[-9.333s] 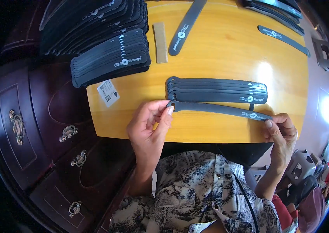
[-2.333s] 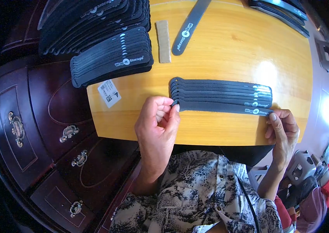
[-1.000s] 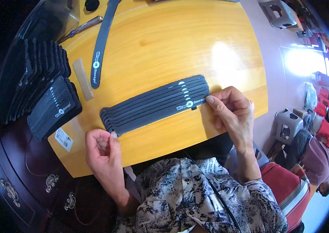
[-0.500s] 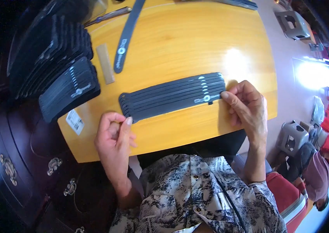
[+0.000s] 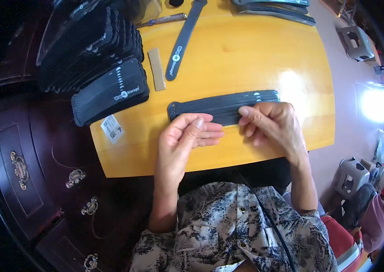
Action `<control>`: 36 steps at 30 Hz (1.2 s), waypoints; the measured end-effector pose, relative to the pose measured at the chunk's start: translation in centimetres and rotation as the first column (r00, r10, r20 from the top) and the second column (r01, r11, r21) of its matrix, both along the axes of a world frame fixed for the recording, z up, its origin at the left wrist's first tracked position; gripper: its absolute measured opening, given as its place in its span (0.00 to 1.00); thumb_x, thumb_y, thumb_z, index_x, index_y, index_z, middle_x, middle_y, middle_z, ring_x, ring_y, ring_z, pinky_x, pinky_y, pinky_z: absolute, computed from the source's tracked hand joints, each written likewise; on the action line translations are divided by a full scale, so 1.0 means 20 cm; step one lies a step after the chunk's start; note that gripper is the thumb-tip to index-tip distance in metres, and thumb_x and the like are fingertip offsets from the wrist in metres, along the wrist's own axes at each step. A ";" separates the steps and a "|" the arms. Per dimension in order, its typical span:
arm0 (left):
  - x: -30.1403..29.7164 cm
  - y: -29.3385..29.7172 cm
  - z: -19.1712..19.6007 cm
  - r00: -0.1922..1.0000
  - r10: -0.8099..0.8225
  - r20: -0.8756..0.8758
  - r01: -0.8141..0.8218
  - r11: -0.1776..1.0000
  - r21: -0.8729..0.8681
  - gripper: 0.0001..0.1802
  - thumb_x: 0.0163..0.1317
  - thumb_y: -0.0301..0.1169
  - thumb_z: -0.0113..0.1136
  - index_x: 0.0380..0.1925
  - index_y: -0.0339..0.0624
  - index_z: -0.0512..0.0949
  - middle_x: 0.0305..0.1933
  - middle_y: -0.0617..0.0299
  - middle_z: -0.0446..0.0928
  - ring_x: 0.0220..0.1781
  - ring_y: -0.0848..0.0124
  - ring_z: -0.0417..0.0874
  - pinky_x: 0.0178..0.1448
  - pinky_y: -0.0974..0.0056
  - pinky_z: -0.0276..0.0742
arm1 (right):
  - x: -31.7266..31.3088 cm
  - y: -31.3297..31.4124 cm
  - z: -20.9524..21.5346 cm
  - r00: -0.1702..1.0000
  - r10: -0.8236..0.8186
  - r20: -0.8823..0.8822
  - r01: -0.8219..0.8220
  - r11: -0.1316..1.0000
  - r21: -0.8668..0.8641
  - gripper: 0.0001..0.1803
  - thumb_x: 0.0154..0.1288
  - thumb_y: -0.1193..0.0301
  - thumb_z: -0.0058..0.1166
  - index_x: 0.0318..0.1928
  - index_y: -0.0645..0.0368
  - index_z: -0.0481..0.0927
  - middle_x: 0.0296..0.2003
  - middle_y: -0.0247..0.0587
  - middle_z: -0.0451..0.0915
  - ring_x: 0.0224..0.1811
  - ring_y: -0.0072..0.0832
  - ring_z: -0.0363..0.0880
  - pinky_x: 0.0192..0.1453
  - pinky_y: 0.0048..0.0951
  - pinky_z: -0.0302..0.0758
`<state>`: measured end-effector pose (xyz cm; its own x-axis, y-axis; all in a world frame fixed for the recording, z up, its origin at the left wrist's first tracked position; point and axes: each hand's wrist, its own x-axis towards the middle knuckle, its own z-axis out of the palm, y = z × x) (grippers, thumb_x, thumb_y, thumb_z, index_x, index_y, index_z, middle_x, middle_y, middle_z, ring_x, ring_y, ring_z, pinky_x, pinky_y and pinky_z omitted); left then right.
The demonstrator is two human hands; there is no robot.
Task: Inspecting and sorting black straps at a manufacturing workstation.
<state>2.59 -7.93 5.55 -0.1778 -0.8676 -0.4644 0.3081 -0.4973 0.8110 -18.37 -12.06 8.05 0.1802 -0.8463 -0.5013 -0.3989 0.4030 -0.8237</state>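
Note:
A row of black straps [image 5: 223,108] with white print lies overlapped on the yellow table in front of me, its looped ends at the left. My left hand [image 5: 185,136] is at the row's near left edge, its fingers stretched out and its thumb lying along the index finger. Nothing shows in it. At the row's near edge, further right, is my right hand [image 5: 271,124], its fingers curled and the thumb tip against the index side. Whatever those fingers may hold is hidden. Both hands cover part of the straps.
Piled black straps [image 5: 110,90] stand at the table's left edge, with a white label [image 5: 112,128] below them. A cardboard strip [image 5: 157,69], a single strap [image 5: 185,41] and a screwdriver-like tool [image 5: 162,20] lie beyond. More straps [image 5: 276,9] sit at the far edge.
My left hand has left the looped ends and moved right. My right hand has come inward from the right ends, so the hands are closer together. The whole view has shifted slightly.

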 end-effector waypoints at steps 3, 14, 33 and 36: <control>0.05 -0.01 0.02 0.996 -0.016 -0.089 0.024 0.996 0.086 0.19 0.73 0.36 0.43 0.50 0.29 0.70 0.48 0.41 0.78 0.50 0.56 0.82 0.55 0.57 0.79 | 0.01 -0.02 0.01 0.988 -0.098 0.118 0.082 0.987 0.138 0.20 0.66 0.60 0.56 0.25 0.66 0.80 0.16 0.38 0.78 0.13 0.17 0.74 0.16 0.18 0.70; 0.12 -0.07 0.13 0.981 -0.110 -0.158 0.118 0.992 0.043 0.18 0.72 0.33 0.45 0.55 0.33 0.69 0.42 0.48 0.79 0.38 0.65 0.83 0.38 0.69 0.79 | -0.15 -0.05 0.03 0.995 -0.066 0.070 0.062 0.996 0.068 0.20 0.68 0.59 0.53 0.27 0.65 0.80 0.18 0.37 0.79 0.16 0.18 0.77 0.20 0.17 0.72; -0.05 -0.52 0.01 -0.032 0.411 0.911 0.474 0.809 -0.348 0.11 0.54 0.26 0.64 0.36 0.33 0.78 0.39 0.49 0.75 0.46 0.53 0.73 0.52 0.55 0.70 | -0.33 0.26 0.10 0.962 -0.250 0.107 0.262 0.958 -0.119 0.22 0.70 0.60 0.51 0.25 0.64 0.78 0.15 0.33 0.74 0.15 0.16 0.73 0.20 0.18 0.69; -0.03 -0.54 -0.02 -0.053 0.424 0.904 0.477 0.806 -0.350 0.10 0.54 0.25 0.63 0.36 0.33 0.78 0.36 0.49 0.77 0.45 0.51 0.74 0.51 0.54 0.71 | -0.33 0.31 0.10 0.957 -0.266 0.116 0.280 0.951 -0.128 0.21 0.70 0.60 0.51 0.25 0.64 0.78 0.15 0.33 0.74 0.16 0.16 0.73 0.20 0.17 0.70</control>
<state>1.92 -18.78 5.21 0.0030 -0.9663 0.2573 -0.9651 0.0646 0.2538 -24.98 -5.82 10.10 -0.0265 -0.9309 -0.3642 -0.2059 0.3617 -0.9093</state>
